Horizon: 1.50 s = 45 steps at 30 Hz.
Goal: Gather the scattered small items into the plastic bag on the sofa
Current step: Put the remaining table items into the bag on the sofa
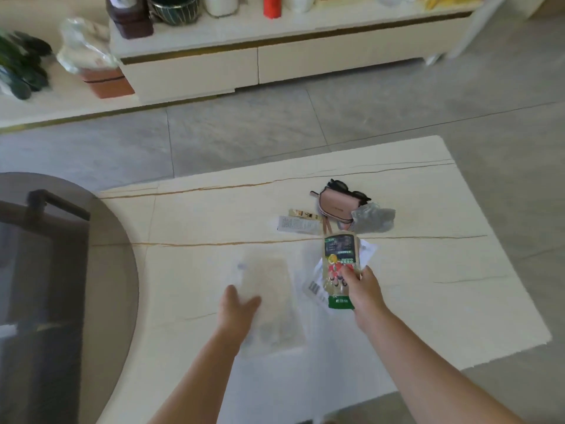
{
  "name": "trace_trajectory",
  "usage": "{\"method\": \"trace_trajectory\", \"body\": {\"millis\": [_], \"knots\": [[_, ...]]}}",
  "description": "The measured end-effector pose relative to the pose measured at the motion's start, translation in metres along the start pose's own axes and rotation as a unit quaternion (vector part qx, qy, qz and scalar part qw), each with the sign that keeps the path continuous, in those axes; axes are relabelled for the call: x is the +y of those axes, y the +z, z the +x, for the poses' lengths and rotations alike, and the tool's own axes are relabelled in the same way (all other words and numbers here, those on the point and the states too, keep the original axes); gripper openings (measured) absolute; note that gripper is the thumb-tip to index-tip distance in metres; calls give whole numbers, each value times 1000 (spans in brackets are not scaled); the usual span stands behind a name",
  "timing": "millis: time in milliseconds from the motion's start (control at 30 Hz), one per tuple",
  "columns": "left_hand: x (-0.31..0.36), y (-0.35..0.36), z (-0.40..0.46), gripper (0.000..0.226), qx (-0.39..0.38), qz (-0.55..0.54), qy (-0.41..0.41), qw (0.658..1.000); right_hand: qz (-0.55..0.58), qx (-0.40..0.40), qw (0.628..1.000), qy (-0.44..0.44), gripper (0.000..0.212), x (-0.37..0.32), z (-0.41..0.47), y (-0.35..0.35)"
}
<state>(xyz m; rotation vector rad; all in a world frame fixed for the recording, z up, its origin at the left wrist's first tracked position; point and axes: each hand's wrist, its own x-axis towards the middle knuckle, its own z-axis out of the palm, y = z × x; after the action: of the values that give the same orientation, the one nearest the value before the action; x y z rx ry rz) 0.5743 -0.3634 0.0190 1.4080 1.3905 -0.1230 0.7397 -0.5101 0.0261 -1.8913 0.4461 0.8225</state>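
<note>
On the cream table top point(428, 301), near centre: right hand point(362, 289) pinching a green snack packet point(341, 267), thumb on its printed face, fingers behind; packet lifted and tilted, top end toward 12 o'clock. Beneath and beside it, flat white wrappers point(315, 289) with a barcode showing. At 9 o'clock from the packet: left hand point(237, 310) holding a clear plastic bag point(269, 301) by its edge, thumb over the film, other fingers hidden behind it; bag blurred and pale against the table. At 12 o'clock from the packet: pink pouch point(337, 206), dark sunglasses point(339, 186) touching its far side, crumpled grey plastic point(373, 220) at its 3 o'clock. At the pouch's 9 o'clock: two small sachets point(298, 221), side by side. At far 12 o'clock across the grey floor tiles: low cream cabinet point(244, 65). At 9 o'clock, table edge: round smoked-glass top point(116, 270).
</note>
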Motion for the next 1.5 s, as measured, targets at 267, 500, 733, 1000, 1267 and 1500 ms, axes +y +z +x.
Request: {"method": "trace_trajectory", "body": {"millis": [267, 500, 733, 1000, 1267, 1500], "knots": [[87, 12, -136, 21, -102, -25, 40, 994, 111, 19, 994, 7, 35, -27, -113, -140], [140, 57, -232, 29, -193, -11, 86, 977, 210, 52, 976, -15, 49, -7, -181, -255], [180, 136, -320, 36, -286, 49, 160, 944, 297, 101, 949, -35, 29, 12, -202, -368], [196, 264, -419, 24, -321, 86, 199, 922, 356, 159, 917, -80, 24, 53, -212, -507], [194, 382, -506, 13, -407, 121, 219, 878, 405, 271, 872, -56, 34, 124, -232, -622], [181, 477, -564, 28, -504, 210, 214, 810, 486, 383, 784, -54, 19, 170, -263, -674]]}}
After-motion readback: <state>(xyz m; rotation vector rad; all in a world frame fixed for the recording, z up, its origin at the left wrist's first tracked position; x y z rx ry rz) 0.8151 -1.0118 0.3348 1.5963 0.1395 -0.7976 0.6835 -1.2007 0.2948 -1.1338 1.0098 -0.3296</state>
